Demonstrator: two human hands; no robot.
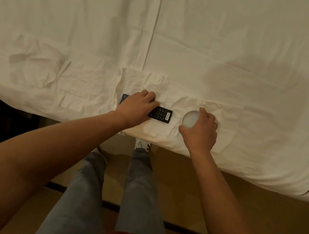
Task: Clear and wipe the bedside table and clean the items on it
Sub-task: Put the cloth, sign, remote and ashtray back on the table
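Observation:
A black remote control (161, 114) with rows of buttons lies on the white bed sheet near the bed's front edge. My left hand (137, 108) lies over its left half with fingers curled round it, hiding the middle of the remote. To the right, a round white disc-shaped object (189, 119) sits on the sheet. My right hand (201, 130) grips it from the right, thumb at its lower edge and a finger at its top. The bedside table is out of view.
The wide bed (163, 36) with its wrinkled white sheet fills the upper part of the view. Its front edge runs just before my legs. Below is a tan floor (237, 203) with a dark strip. A dark area lies at the far left.

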